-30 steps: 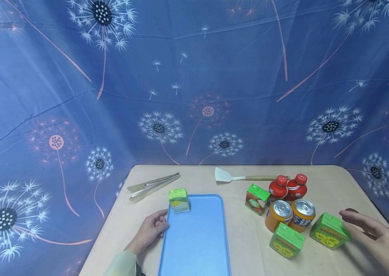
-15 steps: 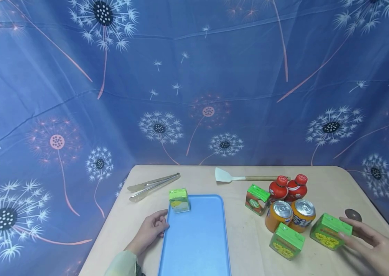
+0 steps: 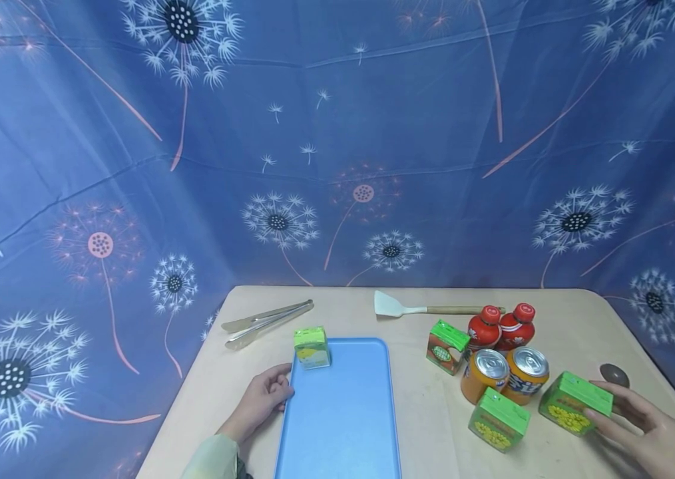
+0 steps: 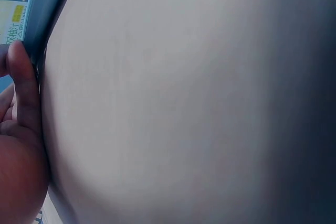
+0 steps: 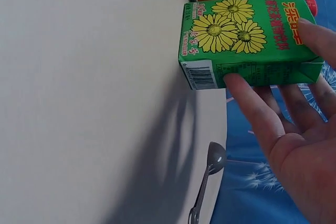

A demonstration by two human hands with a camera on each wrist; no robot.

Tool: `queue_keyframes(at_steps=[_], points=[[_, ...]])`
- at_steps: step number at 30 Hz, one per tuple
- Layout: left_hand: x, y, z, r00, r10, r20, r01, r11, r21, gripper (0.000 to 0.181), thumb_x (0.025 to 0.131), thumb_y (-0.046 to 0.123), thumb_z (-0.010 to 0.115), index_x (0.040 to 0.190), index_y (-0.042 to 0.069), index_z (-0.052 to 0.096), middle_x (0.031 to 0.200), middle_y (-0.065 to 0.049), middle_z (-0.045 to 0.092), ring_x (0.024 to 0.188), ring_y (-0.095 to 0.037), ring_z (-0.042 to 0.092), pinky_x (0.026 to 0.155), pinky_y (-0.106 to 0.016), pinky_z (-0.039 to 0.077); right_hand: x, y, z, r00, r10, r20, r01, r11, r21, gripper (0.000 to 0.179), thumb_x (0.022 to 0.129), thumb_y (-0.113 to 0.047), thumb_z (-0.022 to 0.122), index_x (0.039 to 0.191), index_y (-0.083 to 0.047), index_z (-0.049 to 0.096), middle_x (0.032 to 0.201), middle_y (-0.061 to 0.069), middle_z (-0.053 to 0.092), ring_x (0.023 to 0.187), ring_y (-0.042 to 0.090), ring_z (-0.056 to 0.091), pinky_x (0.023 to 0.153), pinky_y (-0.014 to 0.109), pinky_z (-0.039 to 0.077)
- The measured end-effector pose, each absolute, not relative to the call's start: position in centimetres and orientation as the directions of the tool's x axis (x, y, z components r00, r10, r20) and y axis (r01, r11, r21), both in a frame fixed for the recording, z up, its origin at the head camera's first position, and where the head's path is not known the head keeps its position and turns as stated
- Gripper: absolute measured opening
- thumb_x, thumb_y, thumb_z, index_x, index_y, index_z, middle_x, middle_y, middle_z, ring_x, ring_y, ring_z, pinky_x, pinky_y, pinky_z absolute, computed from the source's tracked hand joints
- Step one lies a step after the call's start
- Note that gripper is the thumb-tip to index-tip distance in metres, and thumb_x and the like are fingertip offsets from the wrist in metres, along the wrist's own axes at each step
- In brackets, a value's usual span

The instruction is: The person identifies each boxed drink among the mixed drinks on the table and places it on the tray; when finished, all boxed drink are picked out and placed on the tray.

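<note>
On the right, my right hand (image 3: 655,426) grips the end of a green drink carton (image 3: 574,402) printed with yellow flowers. In the right wrist view, one digit lies on the printed face of the carton (image 5: 236,40) and another on its barcode side. My left hand (image 3: 262,402) rests at the left edge of the blue tray (image 3: 340,419), its fingers curled at the rim. In the left wrist view, the thumb (image 4: 23,77) lies along that rim. A small yellow-green carton (image 3: 311,349) stands at the tray's far left corner.
Beside the held carton stand two orange cans (image 3: 485,376), another flowered carton (image 3: 499,419), a brown-and-green carton (image 3: 447,347) and two red bottles (image 3: 516,327). A spoon (image 5: 215,156) lies near the right table edge. Tongs (image 3: 268,324) and a spatula (image 3: 394,305) lie at the back.
My right hand has moved left onto the flowered carton and closed its fingers about the end, uncovering the spoon's bowl. The left hand and tray have stayed put.
</note>
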State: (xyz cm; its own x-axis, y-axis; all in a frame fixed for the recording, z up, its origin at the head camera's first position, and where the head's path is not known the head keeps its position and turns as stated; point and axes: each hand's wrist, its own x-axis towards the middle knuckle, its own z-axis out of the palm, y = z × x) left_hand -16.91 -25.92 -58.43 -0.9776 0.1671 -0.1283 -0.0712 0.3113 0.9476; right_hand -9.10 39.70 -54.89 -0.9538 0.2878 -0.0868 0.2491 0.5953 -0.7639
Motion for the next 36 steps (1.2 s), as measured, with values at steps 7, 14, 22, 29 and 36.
queue_keyframes(at_steps=[7, 14, 22, 29, 36], points=[[-16.87, -25.84, -58.13, -0.976, 0.165, -0.139, -0.086, 0.294, 0.952, 0.061, 0.096, 0.007, 0.072, 0.151, -0.006, 0.047, 0.098, -0.012, 0.062, 0.068, -0.011, 0.058, 0.064, -0.024, 0.058, -9.21, 39.89, -55.06, -0.953, 0.295, -0.072, 0.247, 0.615, -0.749, 0.088, 0.098, -0.051, 0.070, 0.155, 0.006, 0.035, 0.151, 0.038, 0.035, 0.124, 0.067, 0.042, 0.089, 0.081, 0.043], [-16.81, -25.89, -58.02, -0.975, 0.171, -0.139, -0.089, 0.271, 0.958, 0.062, 0.096, 0.005, 0.072, 0.151, -0.007, 0.046, 0.098, -0.013, 0.062, 0.068, -0.011, 0.058, 0.064, -0.023, 0.057, -9.16, 39.61, -54.86, -0.951, 0.303, -0.060, 0.247, 0.632, -0.735, 0.086, 0.099, -0.050, 0.068, 0.154, 0.008, 0.035, 0.149, 0.038, 0.038, 0.122, 0.067, 0.042, 0.088, 0.082, 0.042], [-16.90, -25.94, -58.23, -0.976, 0.166, -0.140, -0.090, 0.277, 0.957, 0.063, 0.095, 0.006, 0.072, 0.151, -0.007, 0.046, 0.097, -0.011, 0.061, 0.068, -0.011, 0.058, 0.063, -0.024, 0.058, -9.05, 39.48, -54.88, -0.945, 0.323, -0.048, 0.253, 0.631, -0.733, 0.086, 0.098, -0.050, 0.070, 0.155, 0.007, 0.037, 0.150, 0.038, 0.037, 0.123, 0.067, 0.043, 0.088, 0.082, 0.043], [-16.90, -25.72, -58.11, -0.977, 0.167, -0.135, -0.081, 0.298, 0.951, 0.062, 0.096, 0.009, 0.072, 0.151, -0.006, 0.047, 0.095, -0.008, 0.062, 0.067, -0.011, 0.059, 0.064, -0.024, 0.058, -8.93, 39.37, -54.54, -0.941, 0.335, -0.050, 0.260, 0.618, -0.742, 0.086, 0.100, -0.049, 0.068, 0.157, 0.006, 0.034, 0.153, 0.039, 0.035, 0.127, 0.068, 0.040, 0.091, 0.081, 0.041], [-16.80, -25.89, -58.23, -0.976, 0.179, -0.126, -0.065, 0.316, 0.947, 0.062, 0.097, 0.010, 0.071, 0.151, -0.008, 0.046, 0.094, -0.007, 0.062, 0.066, -0.010, 0.059, 0.065, -0.024, 0.058, -8.67, 39.36, -54.25, -0.944, 0.329, -0.009, 0.225, 0.624, -0.748, 0.084, 0.101, -0.046, 0.069, 0.159, 0.002, 0.034, 0.160, 0.035, 0.030, 0.126, 0.067, 0.041, 0.092, 0.082, 0.038]])
